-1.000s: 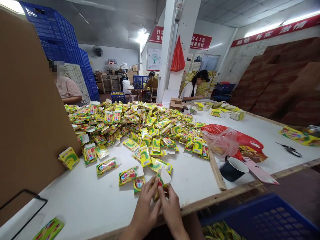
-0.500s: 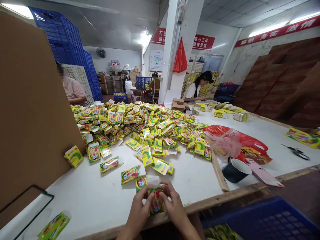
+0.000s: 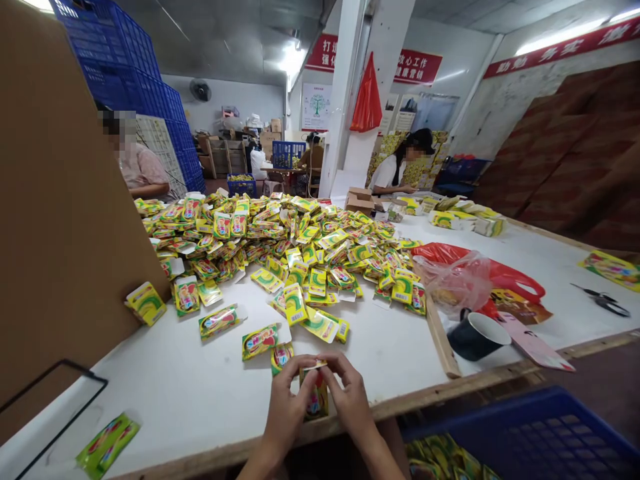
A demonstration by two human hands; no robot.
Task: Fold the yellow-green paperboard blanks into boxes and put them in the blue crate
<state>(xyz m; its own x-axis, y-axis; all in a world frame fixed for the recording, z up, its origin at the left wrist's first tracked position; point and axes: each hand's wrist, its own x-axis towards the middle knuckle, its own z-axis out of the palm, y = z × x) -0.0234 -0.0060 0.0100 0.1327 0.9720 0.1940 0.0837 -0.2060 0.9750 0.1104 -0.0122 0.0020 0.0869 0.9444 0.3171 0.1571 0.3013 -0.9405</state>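
Both of my hands grip one small yellow-green packet (image 3: pixel 316 393) with a red picture, upright at the near edge of the white table (image 3: pixel 200 393). My left hand (image 3: pixel 285 403) pinches its left side and my right hand (image 3: pixel 350 397) its right side, fingers meeting at the white top flap. Just beyond lie loose packets (image 3: pixel 260 340), and a big heap of the same packets (image 3: pixel 280 243) covers the table's middle.
A tall cardboard sheet (image 3: pixel 55 220) stands at the left. A dark cup (image 3: pixel 475 335), a pink card and red plastic bags (image 3: pixel 475 273) lie right of a wooden strip (image 3: pixel 440 337). A blue crate (image 3: pixel 530 440) holding packets sits below right. Scissors (image 3: pixel 603 300) lie far right. Other people sit at the far side.
The packet has been turned upright between my hands and its white flap brought down to the top; the hands have closed in on it. The view has shifted slightly.
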